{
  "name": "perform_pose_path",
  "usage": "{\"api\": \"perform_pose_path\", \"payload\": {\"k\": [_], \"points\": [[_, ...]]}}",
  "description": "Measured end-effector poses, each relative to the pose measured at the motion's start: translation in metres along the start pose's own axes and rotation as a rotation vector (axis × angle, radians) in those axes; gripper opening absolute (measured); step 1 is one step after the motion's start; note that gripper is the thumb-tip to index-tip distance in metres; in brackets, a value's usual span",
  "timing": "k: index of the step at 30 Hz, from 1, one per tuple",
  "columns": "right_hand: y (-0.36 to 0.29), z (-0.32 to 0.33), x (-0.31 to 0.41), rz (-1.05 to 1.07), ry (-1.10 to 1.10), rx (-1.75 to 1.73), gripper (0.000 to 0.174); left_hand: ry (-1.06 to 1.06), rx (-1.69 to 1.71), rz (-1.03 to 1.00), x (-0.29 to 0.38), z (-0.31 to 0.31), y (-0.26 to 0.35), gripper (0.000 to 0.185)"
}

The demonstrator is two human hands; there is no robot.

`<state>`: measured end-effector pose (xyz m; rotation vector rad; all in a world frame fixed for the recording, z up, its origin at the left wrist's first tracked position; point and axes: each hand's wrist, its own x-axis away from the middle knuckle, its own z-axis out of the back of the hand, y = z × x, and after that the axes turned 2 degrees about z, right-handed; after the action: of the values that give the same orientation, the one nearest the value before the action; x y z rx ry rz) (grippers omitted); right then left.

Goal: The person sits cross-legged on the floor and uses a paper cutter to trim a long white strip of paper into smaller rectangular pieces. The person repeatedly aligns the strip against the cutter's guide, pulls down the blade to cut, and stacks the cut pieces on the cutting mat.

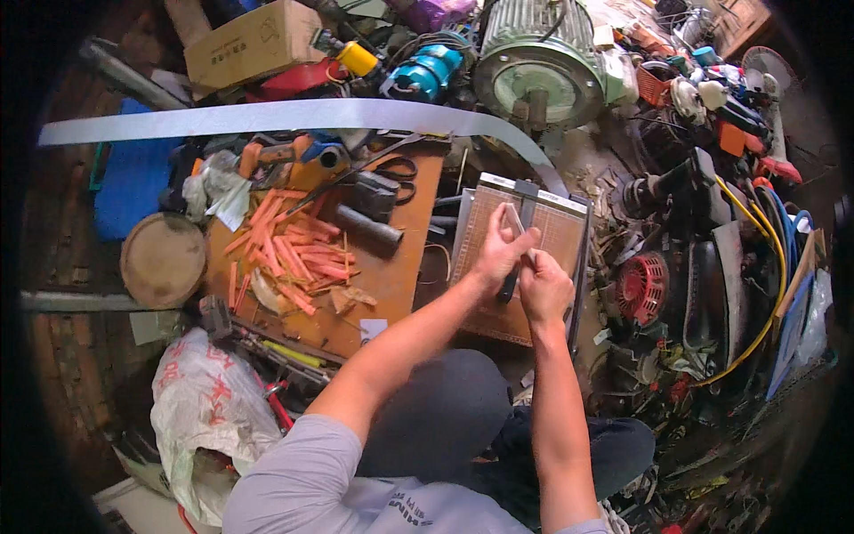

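Observation:
Both my hands are over a paper cutter (554, 247), a brown gridded board with a white ruler edge at its top. A thin, narrow strip (514, 217) is held between them, tilted; its material is hard to tell. My left hand (504, 247) pinches its upper part, thumb against it. Fingers curled, my right hand (548, 287) closes on the lower end. Behind the hands, the cutter's black arm (507, 287) runs down the board, partly hidden. A long, flat grey band (300, 117) curves from the far left to the cutter's top edge.
Left of the cutter, a wooden board (393, 294) bears a heap of pinkish sticks (293, 250), a dark pipe (369, 230) and tools. A large electric motor (537, 67) stands behind. Machine parts and a yellow hose (767, 320) crowd the right; a white sack (207, 394) sits lower left.

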<state>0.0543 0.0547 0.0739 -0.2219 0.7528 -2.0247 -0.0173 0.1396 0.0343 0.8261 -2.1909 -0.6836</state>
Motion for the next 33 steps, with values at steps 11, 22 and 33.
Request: {"api": "perform_pose_path", "payload": {"k": [11,22,33], "points": [[0.115,0.060,-0.002,-0.645,0.152,-0.427,0.050,0.260,-0.916,-0.077,0.011,0.098,0.031,0.055],[0.173,0.016,-0.012,-0.854,-0.383,-0.400,0.107,0.149,-0.711,0.485,-0.016,0.110,0.051,0.033],[0.210,-0.009,-0.017,-0.693,-0.236,-0.977,0.102,-0.017,-0.415,0.516,-0.029,0.078,0.059,0.054]]}}
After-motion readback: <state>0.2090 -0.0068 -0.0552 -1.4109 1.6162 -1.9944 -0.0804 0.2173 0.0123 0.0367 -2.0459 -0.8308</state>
